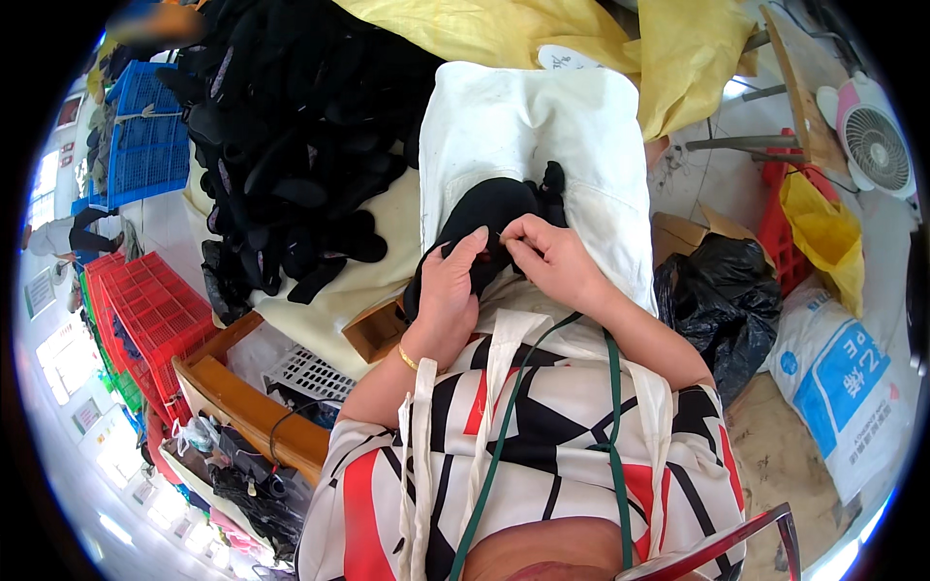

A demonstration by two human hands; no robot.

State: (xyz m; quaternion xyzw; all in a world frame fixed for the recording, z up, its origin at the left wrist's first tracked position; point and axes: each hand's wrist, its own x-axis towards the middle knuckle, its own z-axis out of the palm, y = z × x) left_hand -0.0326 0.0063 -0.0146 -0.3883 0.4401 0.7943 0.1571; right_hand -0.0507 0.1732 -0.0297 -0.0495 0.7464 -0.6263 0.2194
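A soft black cloth piece (489, 201), which looks like a fabric shoe or slipper, lies across my lap on a white cloth (528, 116). My left hand (448, 286) is closed on its near left side, with the thumb on top. Over its right edge, my right hand (554, 259) pinches with thumb and forefinger. Something tiny and thin seems to be between those fingertips, too small to name. Beyond the right hand, a smaller black bit (552, 184) sticks up from the piece. The underside of the piece is hidden.
A big heap of similar black pieces (300, 126) lies to the left on pale sheeting. Further left stand a blue crate (153, 136) and red crates (160, 300). A wooden drawer edge (257, 407) is near my left elbow. On the right are a black plastic bag (722, 290) and a fan (872, 140).
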